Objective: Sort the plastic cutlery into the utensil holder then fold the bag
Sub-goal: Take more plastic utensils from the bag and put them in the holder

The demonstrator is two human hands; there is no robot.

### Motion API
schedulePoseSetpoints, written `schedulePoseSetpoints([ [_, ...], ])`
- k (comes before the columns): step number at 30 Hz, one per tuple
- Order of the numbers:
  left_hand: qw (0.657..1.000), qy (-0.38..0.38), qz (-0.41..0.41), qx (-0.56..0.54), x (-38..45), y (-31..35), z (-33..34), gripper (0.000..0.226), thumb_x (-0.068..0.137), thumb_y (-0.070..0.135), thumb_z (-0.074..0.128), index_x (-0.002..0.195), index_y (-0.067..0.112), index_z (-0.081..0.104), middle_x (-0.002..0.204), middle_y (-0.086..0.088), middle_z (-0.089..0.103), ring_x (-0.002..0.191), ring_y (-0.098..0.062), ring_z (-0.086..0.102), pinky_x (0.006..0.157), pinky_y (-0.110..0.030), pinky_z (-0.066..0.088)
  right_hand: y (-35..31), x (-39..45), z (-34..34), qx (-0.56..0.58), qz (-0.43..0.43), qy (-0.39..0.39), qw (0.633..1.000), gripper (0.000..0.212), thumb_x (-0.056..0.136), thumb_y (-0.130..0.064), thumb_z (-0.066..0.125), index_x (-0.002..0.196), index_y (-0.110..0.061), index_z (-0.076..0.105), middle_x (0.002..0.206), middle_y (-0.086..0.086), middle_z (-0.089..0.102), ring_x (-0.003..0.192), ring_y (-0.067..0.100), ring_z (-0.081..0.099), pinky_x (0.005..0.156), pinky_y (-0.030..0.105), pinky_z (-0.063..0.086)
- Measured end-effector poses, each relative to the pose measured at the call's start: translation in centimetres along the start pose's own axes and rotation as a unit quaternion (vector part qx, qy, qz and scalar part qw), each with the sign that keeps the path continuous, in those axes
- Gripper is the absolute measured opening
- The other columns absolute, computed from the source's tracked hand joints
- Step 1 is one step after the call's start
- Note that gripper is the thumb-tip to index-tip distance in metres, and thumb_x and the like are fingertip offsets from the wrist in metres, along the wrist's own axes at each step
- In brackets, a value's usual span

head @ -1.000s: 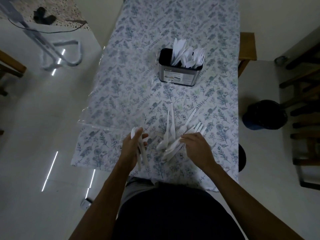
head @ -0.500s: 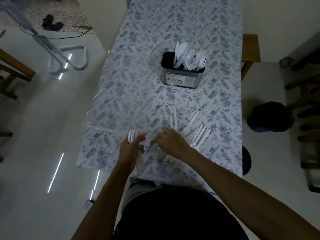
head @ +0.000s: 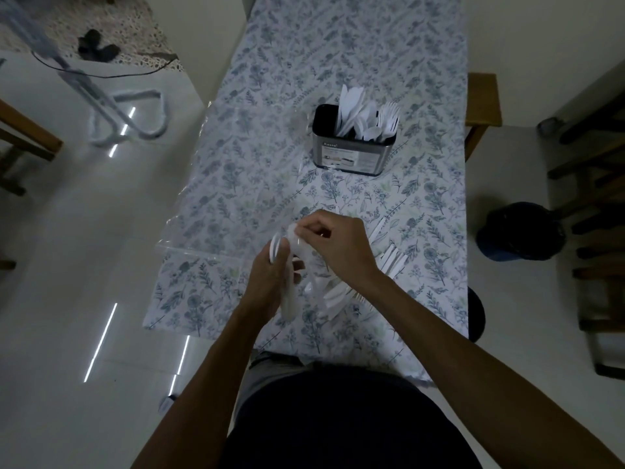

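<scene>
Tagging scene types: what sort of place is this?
Probably a home dining area: long table under a blue floral tablecloth, brown wooden chairs beside it, glossy white tiled floor.

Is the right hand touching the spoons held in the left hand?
Touching. The head view shows the right hand with its fingertips pinching the top of the spoons that the left hand grips.

Both forearms are bare to the elbows, with no sleeves, watch or rings visible on the hands. A dark top covers the torso at 6 o'clock, a grey garment showing just above it.
</scene>
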State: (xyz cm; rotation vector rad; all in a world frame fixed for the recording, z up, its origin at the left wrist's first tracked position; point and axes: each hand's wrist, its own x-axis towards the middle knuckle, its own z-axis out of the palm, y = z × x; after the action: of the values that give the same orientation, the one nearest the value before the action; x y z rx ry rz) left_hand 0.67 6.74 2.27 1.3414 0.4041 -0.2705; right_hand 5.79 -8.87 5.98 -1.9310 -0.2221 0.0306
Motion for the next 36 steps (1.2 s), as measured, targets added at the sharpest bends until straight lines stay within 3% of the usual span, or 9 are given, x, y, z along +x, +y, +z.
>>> schedulePoseSetpoints([
  [8, 0.998, -0.006, -0.031, -0.058, -0.9, -1.6, -0.7, 0.026, 0.105, 0.027, 0.056, 0.109, 0.003, 0.066, 0.086, -0.014, 0.066, 0.068, -0.021, 0.061, 0.065, -0.036, 0.053, 2.5, -1.8, 2.2, 0.026, 0.080, -0.053, 0.995, 0.015, 0.095, -0.021, 0.069, 0.106, -0.015, 0.077, 0.095, 0.002, 0.075, 0.074, 0.015, 0.073, 0.067, 0.040, 0.063],
  [11, 0.992, 0.041, -0.068, -0.098, -1.0, -2.1, -2.1, 0.015, 0.102, 0.018, 0.061, 0.110, 0.005, 0.062, 0.091, -0.010, 0.065, 0.064, -0.016, 0.057, 0.060, -0.033, 0.052, 5.4, -1.6, 0.8, -0.172, 0.077, -0.080, 0.979, 0.021, 0.100, -0.022, 0.059, 0.114, -0.013, 0.072, 0.104, 0.009, 0.071, 0.087, 0.023, 0.070, 0.076, 0.040, 0.060],
  [14, 0.980, 0.073, -0.097, -0.158, -0.9, -2.4, -3.2, 0.020, 0.101, 0.011, 0.060, 0.121, 0.009, 0.061, 0.102, -0.013, 0.070, 0.068, -0.016, 0.060, 0.062, -0.031, 0.056, 8.2, -3.8, 1.3, -0.372, 0.019, -0.225, 0.900, 0.026, 0.095, -0.020, 0.061, 0.120, -0.015, 0.064, 0.115, 0.008, 0.063, 0.096, 0.030, 0.066, 0.071, 0.036, 0.052],
  [17, 0.986, 0.071, -0.078, -0.129, -0.8, -2.6, -3.9, 0.031, 0.098, 0.011, 0.064, 0.128, 0.013, 0.060, 0.108, -0.013, 0.075, 0.078, -0.018, 0.067, 0.075, -0.038, 0.058, 10.0, -6.1, 2.5, -0.405, -0.064, -0.230, 0.882, 0.025, 0.077, 0.000, 0.075, 0.100, -0.009, 0.068, 0.099, 0.010, 0.064, 0.075, 0.031, 0.068, 0.046, 0.030, 0.045],
  [20, 0.986, 0.074, -0.081, -0.129, -0.6, -2.0, -3.7, 0.038, 0.093, 0.008, 0.070, 0.130, 0.006, 0.060, 0.099, -0.011, 0.074, 0.075, -0.018, 0.066, 0.071, -0.036, 0.057, 10.1, -6.0, 3.1, -0.425, -0.104, -0.195, 0.878, 0.022, 0.071, 0.001, 0.080, 0.086, -0.011, 0.068, 0.085, 0.007, 0.064, 0.066, 0.027, 0.064, 0.040, 0.026, 0.043],
  [23, 0.986, 0.089, -0.078, -0.117, -0.4, -1.8, -3.4, 0.038, 0.091, 0.004, 0.071, 0.128, 0.005, 0.062, 0.097, -0.012, 0.066, 0.076, -0.018, 0.064, 0.066, -0.029, 0.058, 9.5, -5.3, 3.0, -0.394, -0.110, -0.122, 0.904, 0.007, 0.087, -0.007, 0.071, 0.086, -0.013, 0.068, 0.081, 0.003, 0.062, 0.070, 0.023, 0.063, 0.047, 0.032, 0.055],
  [27, 0.994, 0.067, -0.048, -0.068, -0.3, -1.3, -2.5, 0.027, 0.091, 0.010, 0.074, 0.116, 0.009, 0.065, 0.097, -0.017, 0.064, 0.077, -0.019, 0.063, 0.066, -0.028, 0.057, 4.3, -4.1, 1.3, -0.120, 0.056, 0.009, 0.991, 0.012, 0.099, -0.025, 0.063, 0.098, -0.015, 0.071, 0.085, -0.004, 0.071, 0.077, 0.007, 0.067, 0.070, 0.020, 0.055],
  [31, 0.999, 0.017, 0.019, 0.025, -0.2, -0.5, -0.8, 0.039, 0.092, 0.031, 0.075, 0.112, -0.001, 0.062, 0.089, -0.022, 0.066, 0.070, -0.036, 0.061, 0.064, -0.045, 0.055, 0.0, -3.1, 0.1, 0.112, 0.165, -0.017, 0.980, 0.008, 0.093, -0.015, 0.072, 0.093, -0.011, 0.066, 0.078, 0.003, 0.075, 0.071, 0.021, 0.075, 0.071, 0.035, 0.063],
  [36, 0.995, -0.061, 0.042, 0.069, -0.4, 0.9, 1.6, 0.040, 0.094, 0.035, 0.068, 0.121, 0.005, 0.065, 0.092, -0.009, 0.075, 0.078, -0.023, 0.071, 0.069, -0.033, 0.059, -0.9, -2.7, -0.9, 0.100, 0.178, -0.035, 0.978, 0.013, 0.089, -0.010, 0.076, 0.101, -0.007, 0.073, 0.087, 0.006, 0.077, 0.066, 0.023, 0.076, 0.064, 0.032, 0.062],
])
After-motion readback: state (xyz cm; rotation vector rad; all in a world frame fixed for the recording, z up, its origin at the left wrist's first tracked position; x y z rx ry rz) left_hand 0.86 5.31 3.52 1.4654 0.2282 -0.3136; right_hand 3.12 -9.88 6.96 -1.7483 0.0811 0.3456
